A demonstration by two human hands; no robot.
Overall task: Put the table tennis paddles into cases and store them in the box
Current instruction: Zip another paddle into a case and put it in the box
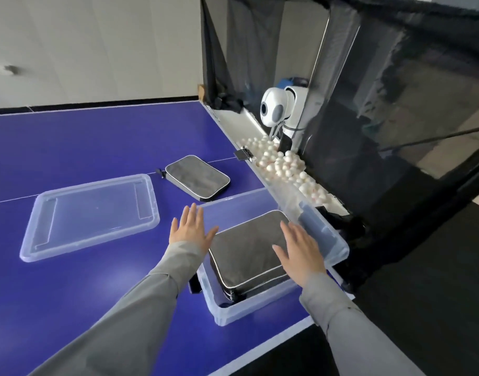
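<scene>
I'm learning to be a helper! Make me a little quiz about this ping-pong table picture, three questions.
1. True or false: the clear lid is closed on the clear box.
2. How many black cases are in view?
3. Which hand is over the case in the box: A left hand, B right hand?

Key:
1. False; it lies on the blue table.
2. Two: case in the box, case on the table.
3. B
</scene>
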